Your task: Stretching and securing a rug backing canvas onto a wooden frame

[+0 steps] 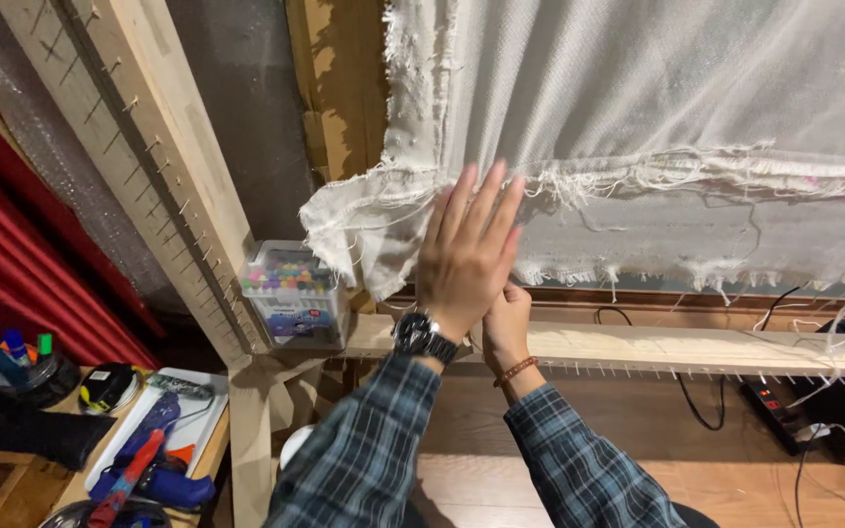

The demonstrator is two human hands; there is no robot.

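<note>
Up against the wooden frame (188, 166), the left hand (466, 249) is pressed flat on the white cloth (657, 127), fingers (486, 200) stretched out straight and close together, gripping nothing. It sits right at the frayed lower hem near the cloth's bottom left corner, and there's a dark wristwatch (425, 337) on that wrist.

Right hand (508, 328) is tucked just behind and below the left one, touching it. Those fingers look curled in near the cloth's bottom edge, but the left hand blocks most of it, so I can't tell if they're pinching fabric. A beaded bracelet (515, 371) is on that wrist, and both sleeves are blue plaid.

So the cloth hangs stretched over the frame, ragged threads hanging along the hem, just above the lower wooden rail (696, 347) with its row of nails.

Left of the hands, a clear box of coloured markers (290, 293) sits at the frame's corner. Further down left, a counter (12, 479) has a white tray (198, 430) with a blue and red tool (144, 460). A power strip (779, 406) lies on the floor at right.
</note>
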